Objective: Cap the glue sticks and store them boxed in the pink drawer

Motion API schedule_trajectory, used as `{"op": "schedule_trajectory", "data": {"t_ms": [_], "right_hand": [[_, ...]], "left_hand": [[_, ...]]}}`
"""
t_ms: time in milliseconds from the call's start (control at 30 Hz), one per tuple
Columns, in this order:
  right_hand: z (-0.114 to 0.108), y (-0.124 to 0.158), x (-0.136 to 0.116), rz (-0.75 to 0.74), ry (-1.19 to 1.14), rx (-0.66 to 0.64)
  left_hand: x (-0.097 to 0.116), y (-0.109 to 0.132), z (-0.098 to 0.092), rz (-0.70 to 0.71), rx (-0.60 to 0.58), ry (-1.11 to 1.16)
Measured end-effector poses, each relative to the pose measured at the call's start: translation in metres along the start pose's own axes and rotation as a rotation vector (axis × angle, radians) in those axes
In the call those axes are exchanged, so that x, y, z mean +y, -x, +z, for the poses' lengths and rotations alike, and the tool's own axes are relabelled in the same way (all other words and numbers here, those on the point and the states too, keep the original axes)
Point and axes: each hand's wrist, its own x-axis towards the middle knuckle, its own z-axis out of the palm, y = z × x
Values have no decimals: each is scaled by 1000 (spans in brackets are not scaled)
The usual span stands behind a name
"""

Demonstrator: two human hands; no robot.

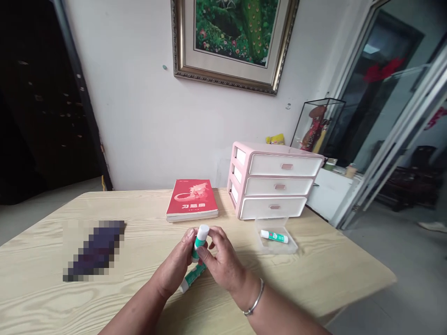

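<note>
A green glue stick with a white cap (pixel 201 236) stands nearly upright between my two hands, above the table. My left hand (pixel 176 265) grips it from the left side, with the thumb near the cap. From the right, my right hand (pixel 225 263) closes on the same stick, its thumb pressed against the green label. Under my hands a second green glue stick (pixel 194 275) lies on the table, partly covered by my fingers. A third glue stick (pixel 274 237) lies in a clear plastic box (pixel 279 250) with its lid raised, to the right.
Behind my hands lies a thick red book (pixel 192 197). A pink-and-white drawer unit (pixel 279 181) with shut drawers stands at the back right, behind the box. A pixelated dark object (pixel 96 251) lies at the left of the wooden table (pixel 139 223).
</note>
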Motion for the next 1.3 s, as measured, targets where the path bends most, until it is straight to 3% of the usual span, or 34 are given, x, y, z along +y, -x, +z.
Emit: {"op": "schedule_trajectory", "data": {"t_ms": [133, 233, 333, 433, 567, 700, 900, 1100, 1300], "right_hand": [[0, 1, -13, -92, 53, 46], [-9, 6, -20, -45, 83, 81], [-38, 10, -17, 59, 180, 135], [-87, 12, -4, 106, 472, 166], [-156, 14, 16, 239, 934, -51], [-192, 18, 27, 416, 1089, -280], [-194, 11, 45, 575, 1083, -425], [-193, 2, 66, 654, 1060, -440], [-194, -1, 69, 742, 1130, -417]], "left_hand": [[6, 4, 2, 17, -87, -49], [6, 4, -3, 54, -158, -50], [5, 2, -10, 65, -132, -95], [7, 0, -16, 11, -37, -217], [11, -1, -16, -35, 31, -283], [9, -2, -17, -30, 44, -304], [2, -6, -24, -45, 55, -360], [-1, -7, -27, -29, -3, -382], [3, -6, -26, -53, -27, -414]]}}
